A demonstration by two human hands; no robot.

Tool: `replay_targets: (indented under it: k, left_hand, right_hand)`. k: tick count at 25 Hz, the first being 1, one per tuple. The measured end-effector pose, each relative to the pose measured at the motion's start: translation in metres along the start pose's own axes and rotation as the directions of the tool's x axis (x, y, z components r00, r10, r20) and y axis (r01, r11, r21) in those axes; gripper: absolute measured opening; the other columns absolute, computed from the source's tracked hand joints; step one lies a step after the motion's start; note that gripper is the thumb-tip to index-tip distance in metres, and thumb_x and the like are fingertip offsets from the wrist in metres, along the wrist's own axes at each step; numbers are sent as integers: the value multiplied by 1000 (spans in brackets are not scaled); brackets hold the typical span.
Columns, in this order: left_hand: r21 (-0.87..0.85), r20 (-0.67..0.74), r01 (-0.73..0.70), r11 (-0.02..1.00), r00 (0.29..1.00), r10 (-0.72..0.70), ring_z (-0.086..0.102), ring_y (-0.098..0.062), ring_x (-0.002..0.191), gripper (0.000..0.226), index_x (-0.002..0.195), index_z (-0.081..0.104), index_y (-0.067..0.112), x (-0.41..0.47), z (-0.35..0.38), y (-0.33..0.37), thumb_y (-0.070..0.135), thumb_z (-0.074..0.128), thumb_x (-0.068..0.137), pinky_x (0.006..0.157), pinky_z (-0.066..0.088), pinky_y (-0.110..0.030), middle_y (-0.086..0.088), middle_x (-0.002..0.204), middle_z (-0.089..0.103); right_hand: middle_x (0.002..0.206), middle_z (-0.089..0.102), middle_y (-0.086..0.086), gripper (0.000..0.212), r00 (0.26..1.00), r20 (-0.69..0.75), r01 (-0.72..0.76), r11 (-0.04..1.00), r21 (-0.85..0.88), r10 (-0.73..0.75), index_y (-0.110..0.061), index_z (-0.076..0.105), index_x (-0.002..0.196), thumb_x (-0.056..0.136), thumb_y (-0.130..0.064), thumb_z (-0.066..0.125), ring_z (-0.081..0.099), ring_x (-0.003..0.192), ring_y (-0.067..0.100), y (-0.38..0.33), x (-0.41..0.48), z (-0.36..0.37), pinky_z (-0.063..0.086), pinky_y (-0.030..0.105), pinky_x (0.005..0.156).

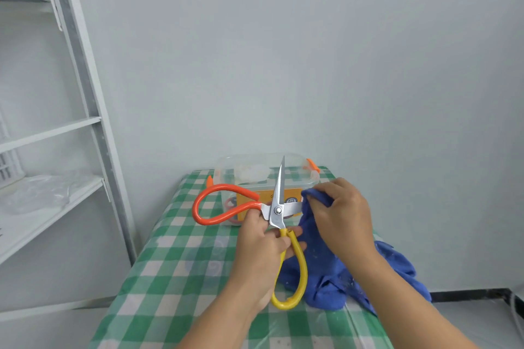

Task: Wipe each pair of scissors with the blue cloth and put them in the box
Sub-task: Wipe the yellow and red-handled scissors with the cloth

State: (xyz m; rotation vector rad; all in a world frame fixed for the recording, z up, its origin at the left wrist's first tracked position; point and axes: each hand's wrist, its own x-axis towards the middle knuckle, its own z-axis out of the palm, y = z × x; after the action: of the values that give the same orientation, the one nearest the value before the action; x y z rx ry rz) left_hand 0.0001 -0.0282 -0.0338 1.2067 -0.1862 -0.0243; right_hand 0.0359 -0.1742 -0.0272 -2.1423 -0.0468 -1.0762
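Observation:
A large pair of scissors (277, 208) with one orange and one yellow loop handle hangs spread wide above the table. My left hand (262, 246) grips it near the pivot, fingers round the yellow handle's top. One blade points up, the other points right into the blue cloth (326, 286). My right hand (340, 215) holds the cloth bunched over that blade's end. The clear plastic box (243, 171) with orange latches stands behind the scissors; something red shows inside it.
The table carries a green-and-white checked cover (175, 272) and ends near the wall behind the box. A white metal shelf unit (93, 122) stands at the left, with clear plastic on one shelf. The cloth's loose end trails over the table's right side.

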Motion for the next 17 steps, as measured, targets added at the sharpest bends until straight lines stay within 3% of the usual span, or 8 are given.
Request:
replay_targets:
  k: [4,7,9,11,14,17]
  left_hand:
    - [-46,35,-30,999,999,32,69,-31,91,39,113,51,-2,3,2,5,-28,41,86,84,59,-51,-29,106,68]
    - [-53,44,-15,998,999,18,71,-27,89,42,111,52,3,-2,2,6,-29,38,87,80,60,-48,-16,106,72]
    - [-51,6,18,999,1000,-17,72,-21,86,45,113,55,6,-3,-4,3,-28,40,88,77,61,-47,-10,111,70]
    - [-49,-11,45,998,999,-46,72,-19,85,48,115,57,7,0,-11,0,-29,40,88,75,61,-44,-7,113,69]
    - [-61,-20,66,996,997,-68,73,-18,84,49,116,58,5,4,-17,0,-29,38,88,75,61,-44,-8,106,71]
    - [-28,-27,63,998,998,-63,73,-17,83,48,118,56,5,7,-17,2,-28,39,87,75,61,-45,-11,111,69]
  right_hand:
    - [77,60,-16,9,968,14,247,964,97,-249,-26,76,81,84,-21,68,44,79,12,-17,-21,13,39,26,74]
    - [77,60,-17,8,956,-64,289,955,71,-285,-26,78,83,86,-25,71,42,80,16,-2,-15,10,38,32,74]
    - [75,62,-18,9,964,-121,234,971,-41,-237,-26,79,79,85,-27,72,43,80,20,18,-11,4,40,39,73]
    - [76,64,-18,12,992,-95,70,992,-105,-80,-31,78,80,87,-25,73,46,83,21,37,-7,-7,43,44,75]
    - [84,69,-13,21,984,14,-180,976,121,179,-35,72,82,92,-17,68,60,90,21,35,-4,-21,48,39,77]
    - [85,69,-14,18,989,95,-135,939,316,110,-30,68,91,90,-12,69,64,85,9,1,-4,-20,49,26,74]
